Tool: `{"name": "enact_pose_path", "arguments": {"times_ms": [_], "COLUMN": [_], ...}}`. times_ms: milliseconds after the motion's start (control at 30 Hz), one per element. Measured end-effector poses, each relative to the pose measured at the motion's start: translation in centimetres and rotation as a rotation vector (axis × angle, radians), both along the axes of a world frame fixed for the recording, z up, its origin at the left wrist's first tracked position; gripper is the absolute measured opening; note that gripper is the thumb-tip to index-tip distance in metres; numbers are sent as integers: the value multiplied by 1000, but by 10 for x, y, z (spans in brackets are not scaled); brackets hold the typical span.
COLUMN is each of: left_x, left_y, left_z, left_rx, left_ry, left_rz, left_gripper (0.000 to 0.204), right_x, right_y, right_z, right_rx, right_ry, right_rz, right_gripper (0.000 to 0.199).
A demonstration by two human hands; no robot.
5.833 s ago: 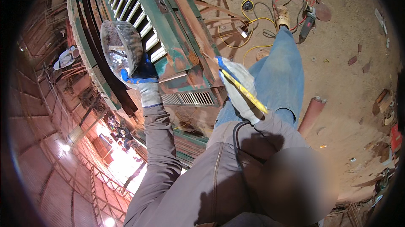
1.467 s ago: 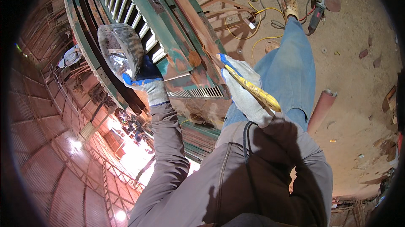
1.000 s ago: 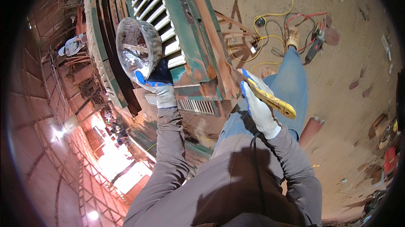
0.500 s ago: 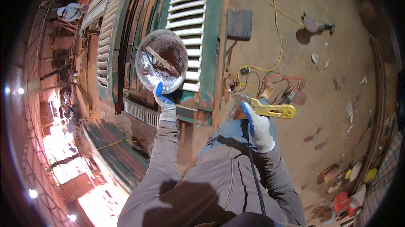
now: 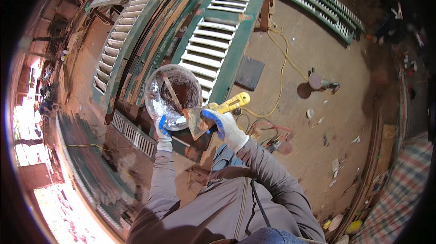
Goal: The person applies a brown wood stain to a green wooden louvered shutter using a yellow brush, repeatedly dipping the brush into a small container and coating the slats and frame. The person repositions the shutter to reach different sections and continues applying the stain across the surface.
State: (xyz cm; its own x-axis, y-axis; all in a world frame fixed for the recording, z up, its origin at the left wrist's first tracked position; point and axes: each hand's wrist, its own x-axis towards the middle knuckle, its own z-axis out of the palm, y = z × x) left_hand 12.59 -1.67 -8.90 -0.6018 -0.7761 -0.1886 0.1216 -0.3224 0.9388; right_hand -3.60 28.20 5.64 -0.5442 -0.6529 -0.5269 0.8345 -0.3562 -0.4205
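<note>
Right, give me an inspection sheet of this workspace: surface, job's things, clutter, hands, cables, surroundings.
Surface: bare reddish-brown floor, dusty and stained.
Job's things: clear plastic bowl holding brown paste and a stick; yellow-handled putty knife, its blade beside the bowl's rim.
Clutter: small scraps and pale chips scattered on the floor at right; dark flat square by the shutter.
Hands: left hand, gloved, grips the bowl from below; right hand, gloved, grips the putty knife.
Cables: yellow cord snakes across the floor; red leads near a small tool.
Surroundings: green louvred shutters lean in a stack ahead; more shutters upper right; checked cloth at right edge.
</note>
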Motion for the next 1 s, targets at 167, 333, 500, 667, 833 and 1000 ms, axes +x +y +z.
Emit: {"name": "enact_pose_path", "arguments": {"times_ms": [167, 333, 500, 667, 833, 1000], "left_x": [18, 36, -8, 18, 8, -36], "left_y": [-11, -28, 8, -3, 0, 45], "left_z": [-35, -58, -34, -27, 18, 41], "left_rx": [-60, 28, -30, 130, 313, 145], "left_ry": [-5, 11, -58, 24, 72, 103], "left_rz": [25, 97, 105, 225, 234, 460], "left_gripper": [43, 55, 46, 38, 34, 29], "right_x": [-6, -21, -76, -135, -239, -378], "right_y": [19, 65, 132, 189, 234, 264], "right_z": [13, -10, -9, -11, -16, -11], "right_rx": [152, 195, 114, 429, 281, 309], "right_ry": [47, 235, 175, 307, 111, 162], "right_rz": [58, 13, -211, -270, -395, -429], "right_gripper": [20, 27, 39, 53, 51, 57]}}
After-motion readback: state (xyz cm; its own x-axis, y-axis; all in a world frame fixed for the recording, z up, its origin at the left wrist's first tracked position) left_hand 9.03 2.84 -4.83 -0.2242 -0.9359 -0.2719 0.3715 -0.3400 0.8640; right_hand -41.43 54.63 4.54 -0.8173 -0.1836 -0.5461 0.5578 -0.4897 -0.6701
